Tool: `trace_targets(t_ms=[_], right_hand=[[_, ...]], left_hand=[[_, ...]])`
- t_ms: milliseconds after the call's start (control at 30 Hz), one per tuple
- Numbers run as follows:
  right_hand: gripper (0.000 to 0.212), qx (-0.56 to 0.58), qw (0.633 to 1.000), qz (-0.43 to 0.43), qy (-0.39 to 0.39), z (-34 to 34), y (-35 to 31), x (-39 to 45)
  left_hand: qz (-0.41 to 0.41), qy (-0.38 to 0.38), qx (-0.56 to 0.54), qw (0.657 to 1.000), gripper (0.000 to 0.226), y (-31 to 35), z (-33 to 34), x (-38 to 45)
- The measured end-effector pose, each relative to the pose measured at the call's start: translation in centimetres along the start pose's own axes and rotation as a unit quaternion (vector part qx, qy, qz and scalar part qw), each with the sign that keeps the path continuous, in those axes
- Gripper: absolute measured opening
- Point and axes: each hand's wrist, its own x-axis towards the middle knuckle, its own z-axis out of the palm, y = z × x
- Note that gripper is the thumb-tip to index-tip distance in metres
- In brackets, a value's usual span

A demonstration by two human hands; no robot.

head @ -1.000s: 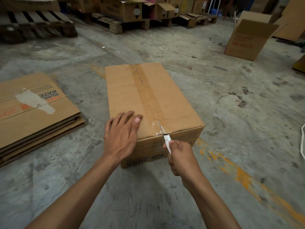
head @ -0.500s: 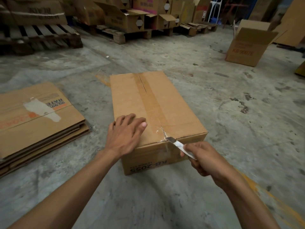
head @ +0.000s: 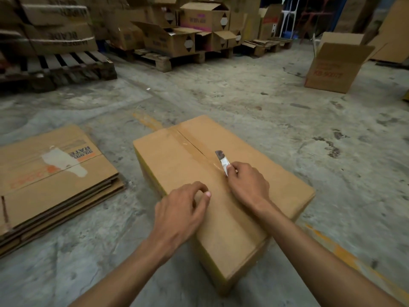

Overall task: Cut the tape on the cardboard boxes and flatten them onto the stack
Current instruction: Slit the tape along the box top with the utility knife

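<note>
A closed brown cardboard box (head: 172, 165) sits on the concrete floor in front of me, with a strip of brown tape (head: 188, 142) along its top seam. My right hand (head: 247, 185) grips a small utility knife (head: 222, 160); its blade rests on the tape near the middle of the seam. My left hand (head: 181, 209) presses on the box top left of the seam, fingers curled, holding nothing. The stack of flattened boxes (head: 55, 180) lies on the floor to the left.
An open box (head: 332, 69) stands at the far right. Wooden pallets (head: 66, 65) loaded with more boxes (head: 168, 41) line the back. An orange painted line (head: 338, 251) runs across the floor at the lower right.
My right hand has carried the knife from the box's near edge up along the taped seam to its middle. The view has moved closer and over the box. My left hand's fingers have curled.
</note>
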Motion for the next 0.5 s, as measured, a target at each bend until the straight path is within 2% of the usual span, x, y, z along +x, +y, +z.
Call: trace_targets(t_ms=[67, 100, 200, 267, 400, 500], right_hand=[[0.033, -0.03, 0.999, -0.014, 0.03, 0.1, 1.0, -0.7], [0.033, -0.036, 0.998, -0.023, 0.037, 0.1, 1.3, -1.0], [0.032, -0.057, 0.997, -0.034, 0.037, 0.2, 1.6, -0.8], [0.032, -0.076, 0.995, -0.038, 0.046, 0.5, 1.5, -0.5], [0.033, -0.095, 0.992, -0.043, 0.068, 1.3, 1.7, 0.2], [0.033, -0.09, 0.992, -0.051, 0.066, 1.3, 1.9, 0.8]], left_hand=[[-0.019, 0.028, -0.006, 0.999, 0.033, -1.4, -0.4, 2.1], [-0.027, 0.018, 0.011, 0.999, 0.034, -2.7, -0.4, 3.6], [-0.082, -0.101, 0.11, 0.985, 0.048, -7.3, -0.5, 8.9], [-0.123, -0.139, 0.128, 0.974, 0.053, -9.9, -0.7, 11.9], [-0.166, -0.154, 0.094, 0.97, 0.05, -12.8, -0.6, 15.4], [-0.197, -0.132, 0.09, 0.967, 0.059, -13.0, -0.4, 16.5]])
